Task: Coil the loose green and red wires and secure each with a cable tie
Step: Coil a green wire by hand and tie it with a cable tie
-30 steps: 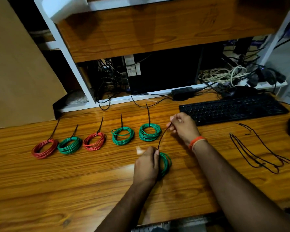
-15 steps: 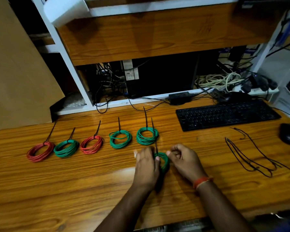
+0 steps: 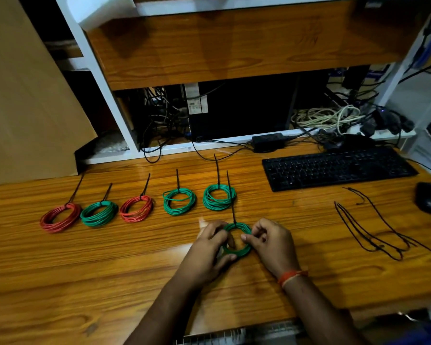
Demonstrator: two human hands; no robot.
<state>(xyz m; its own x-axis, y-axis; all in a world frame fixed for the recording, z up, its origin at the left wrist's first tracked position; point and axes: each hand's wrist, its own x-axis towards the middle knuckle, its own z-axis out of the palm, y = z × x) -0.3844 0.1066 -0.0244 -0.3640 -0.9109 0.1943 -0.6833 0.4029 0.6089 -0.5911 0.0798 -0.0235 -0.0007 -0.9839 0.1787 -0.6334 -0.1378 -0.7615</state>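
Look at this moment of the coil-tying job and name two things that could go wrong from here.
1. The long tail of the cable tie on the held green coil stands over the nearest finished green coil; setting the coil down carelessly could knock that one out of the row.
2. The left hand and right hand pinch opposite sides; if the tie is not yet tight, loops might spring loose when they let go.

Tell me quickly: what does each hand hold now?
Left hand: grips the green coil.
Right hand: pinches the same coil's right side.
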